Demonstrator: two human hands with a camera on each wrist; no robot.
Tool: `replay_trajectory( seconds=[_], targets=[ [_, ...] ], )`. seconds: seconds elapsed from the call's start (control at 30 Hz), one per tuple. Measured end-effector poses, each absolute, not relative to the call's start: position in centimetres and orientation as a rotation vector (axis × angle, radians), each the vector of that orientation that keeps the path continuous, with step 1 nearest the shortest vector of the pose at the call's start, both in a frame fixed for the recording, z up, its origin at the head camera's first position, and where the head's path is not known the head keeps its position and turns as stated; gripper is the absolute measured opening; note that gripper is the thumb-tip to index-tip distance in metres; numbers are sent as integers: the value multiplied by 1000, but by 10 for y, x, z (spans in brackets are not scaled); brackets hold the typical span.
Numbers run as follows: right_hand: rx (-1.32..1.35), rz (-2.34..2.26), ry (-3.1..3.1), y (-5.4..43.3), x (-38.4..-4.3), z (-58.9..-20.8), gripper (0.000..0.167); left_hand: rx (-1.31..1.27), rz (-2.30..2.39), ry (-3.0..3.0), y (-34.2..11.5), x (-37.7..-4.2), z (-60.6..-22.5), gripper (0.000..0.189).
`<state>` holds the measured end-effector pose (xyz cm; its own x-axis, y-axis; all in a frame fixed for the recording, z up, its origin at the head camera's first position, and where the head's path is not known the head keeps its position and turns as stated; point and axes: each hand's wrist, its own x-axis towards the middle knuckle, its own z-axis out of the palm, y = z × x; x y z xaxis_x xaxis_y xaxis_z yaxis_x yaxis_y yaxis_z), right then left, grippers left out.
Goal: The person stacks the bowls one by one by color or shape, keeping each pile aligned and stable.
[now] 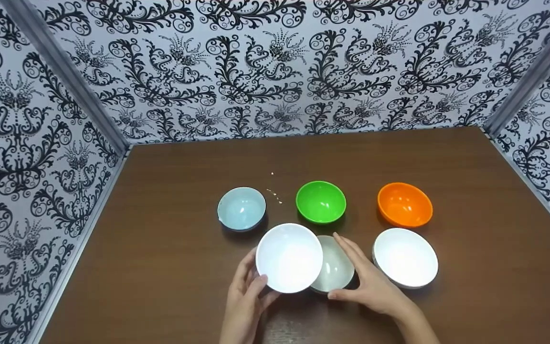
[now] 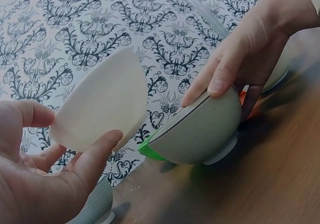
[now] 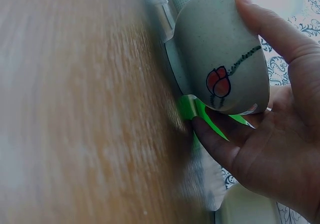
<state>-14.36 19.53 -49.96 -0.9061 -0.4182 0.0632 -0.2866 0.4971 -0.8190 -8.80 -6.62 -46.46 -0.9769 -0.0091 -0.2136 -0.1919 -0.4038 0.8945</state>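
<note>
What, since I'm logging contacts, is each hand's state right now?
Left hand: holding a white bowl.
Right hand: holding a grey bowl at its rim.

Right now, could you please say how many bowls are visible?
6: a light blue bowl, a green bowl and an orange bowl behind; a white bowl in the left hand; a grey bowl at the right hand; a second white bowl front right. Nested ones could be hidden.

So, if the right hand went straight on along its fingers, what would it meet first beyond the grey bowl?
Probably the green bowl: in the head view it lies beyond the grey bowl, roughly where the right hand points. Depth is unclear, so the hand might pass above it.
</note>
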Motion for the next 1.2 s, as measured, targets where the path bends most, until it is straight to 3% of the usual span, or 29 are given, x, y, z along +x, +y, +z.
replay_trajectory(
  seconds=[1.2],
  targets=[
    [-520, -1495, 2496, 195, -146, -505, 109, -257, 2354, 1819, -36, -100, -468, 52]
  ],
)
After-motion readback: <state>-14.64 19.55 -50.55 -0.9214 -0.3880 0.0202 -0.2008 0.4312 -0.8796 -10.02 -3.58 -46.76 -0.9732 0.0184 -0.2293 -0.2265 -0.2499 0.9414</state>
